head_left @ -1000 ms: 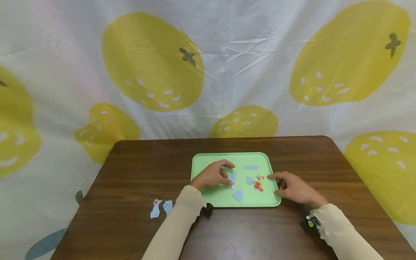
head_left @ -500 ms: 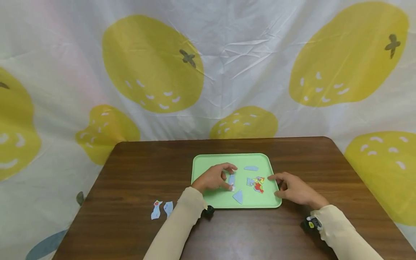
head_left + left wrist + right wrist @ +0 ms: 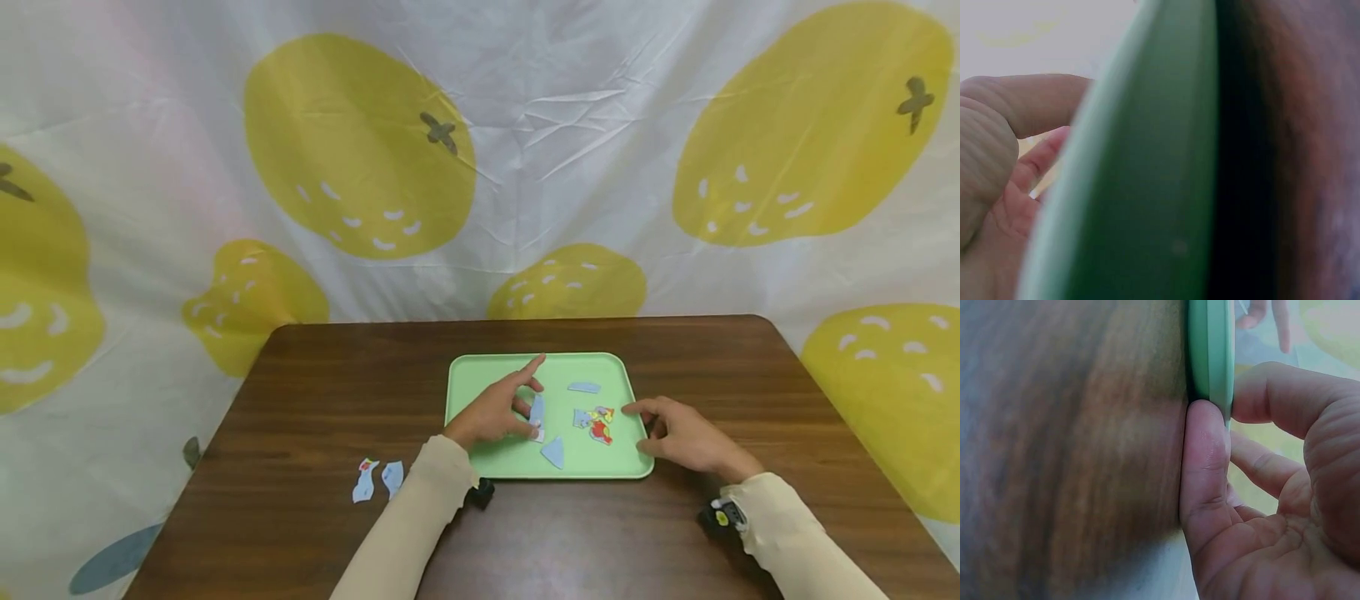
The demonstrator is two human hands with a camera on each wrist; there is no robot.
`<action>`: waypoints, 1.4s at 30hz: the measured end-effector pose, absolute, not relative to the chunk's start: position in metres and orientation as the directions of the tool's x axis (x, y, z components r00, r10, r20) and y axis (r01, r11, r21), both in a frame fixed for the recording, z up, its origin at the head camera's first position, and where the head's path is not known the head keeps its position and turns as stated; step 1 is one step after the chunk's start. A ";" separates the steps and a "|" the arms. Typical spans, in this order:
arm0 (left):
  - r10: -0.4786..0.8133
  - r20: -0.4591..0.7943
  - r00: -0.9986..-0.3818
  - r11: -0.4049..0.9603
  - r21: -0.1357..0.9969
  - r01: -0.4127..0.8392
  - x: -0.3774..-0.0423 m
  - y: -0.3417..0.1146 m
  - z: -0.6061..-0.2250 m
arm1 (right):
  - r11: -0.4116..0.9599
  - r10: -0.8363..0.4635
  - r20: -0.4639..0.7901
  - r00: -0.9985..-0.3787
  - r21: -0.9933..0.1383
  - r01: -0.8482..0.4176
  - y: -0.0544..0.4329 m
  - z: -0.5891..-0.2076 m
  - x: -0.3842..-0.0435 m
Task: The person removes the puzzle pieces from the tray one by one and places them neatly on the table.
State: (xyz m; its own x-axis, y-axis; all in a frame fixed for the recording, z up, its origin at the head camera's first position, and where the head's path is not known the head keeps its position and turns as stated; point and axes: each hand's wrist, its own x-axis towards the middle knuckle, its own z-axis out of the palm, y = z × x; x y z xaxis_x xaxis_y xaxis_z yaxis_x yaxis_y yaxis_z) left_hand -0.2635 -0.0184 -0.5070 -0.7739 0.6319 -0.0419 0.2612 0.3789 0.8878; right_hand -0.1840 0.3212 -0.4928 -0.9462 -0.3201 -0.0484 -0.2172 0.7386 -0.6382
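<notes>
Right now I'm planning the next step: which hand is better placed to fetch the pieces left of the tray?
Probably the left hand: the pieces lie beside its sleeve, though it is at a blue strip. The right hand is at the right rim of the tray, farther away.

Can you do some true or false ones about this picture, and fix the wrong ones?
1. The light-green rectangular tray lies on the dark-brown wooden table. True.
2. The person's right hand is at the tray's left edge. False: the right hand is at the tray's right edge.
3. The light-blue flat triangular piece lies in the tray. True.
4. Every piece is in the tray. False: two pale flat pieces lie on the table.
</notes>
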 end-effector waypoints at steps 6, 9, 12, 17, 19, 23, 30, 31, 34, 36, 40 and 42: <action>0.609 -0.052 -0.792 0.370 0.901 0.225 -0.262 -0.020 -0.510 | 0.740 -0.332 -0.038 -0.943 -0.631 -0.235 0.320 -0.492 -0.184; 0.607 -0.046 -0.793 0.363 0.904 0.225 -0.262 -0.020 -0.509 | 0.738 -0.336 -0.034 -0.941 -0.631 -0.240 0.320 -0.492 -0.184; 0.606 -0.045 -0.794 0.369 0.901 0.230 -0.261 -0.020 -0.509 | 0.736 -0.336 -0.036 -0.941 -0.634 -0.238 0.320 -0.492 -0.184; 0.604 -0.045 -0.796 0.372 0.899 0.231 -0.260 -0.018 -0.508 | 0.734 -0.338 -0.039 -0.940 -0.636 -0.238 0.319 -0.492 -0.183; 0.604 -0.040 -0.796 0.365 0.902 0.232 -0.259 -0.018 -0.508 | 0.734 -0.336 -0.039 -0.941 -0.636 -0.236 0.319 -0.492 -0.183; 0.615 -0.032 -0.788 0.336 0.915 0.225 -0.257 -0.020 -0.506 | 0.733 -0.340 -0.034 -0.940 -0.635 -0.243 0.319 -0.494 -0.182; 0.634 -0.051 -0.772 0.311 0.930 0.193 -0.256 -0.024 -0.503 | 0.747 -0.334 -0.053 -0.941 -0.624 -0.230 0.321 -0.495 -0.184; 0.637 -0.059 -0.768 0.310 0.932 0.186 -0.256 -0.025 -0.502 | 0.746 -0.335 -0.055 -0.941 -0.625 -0.229 0.321 -0.495 -0.184; 0.643 -0.081 -0.762 0.322 0.931 0.172 -0.254 -0.027 -0.498 | 0.745 -0.335 -0.057 -0.940 -0.628 -0.228 0.321 -0.493 -0.184; 0.643 -0.089 -0.760 0.324 0.932 0.165 -0.254 -0.029 -0.495 | 0.744 -0.338 -0.054 -0.940 -0.627 -0.231 0.321 -0.492 -0.184; 0.644 -0.083 -0.761 0.316 0.934 0.166 -0.249 -0.035 -0.491 | 0.741 -0.340 -0.054 -0.939 -0.631 -0.232 0.321 -0.491 -0.184; 0.646 -0.073 -0.760 0.303 0.938 0.168 -0.246 -0.039 -0.489 | 0.740 -0.337 -0.060 -0.939 -0.634 -0.225 0.321 -0.491 -0.184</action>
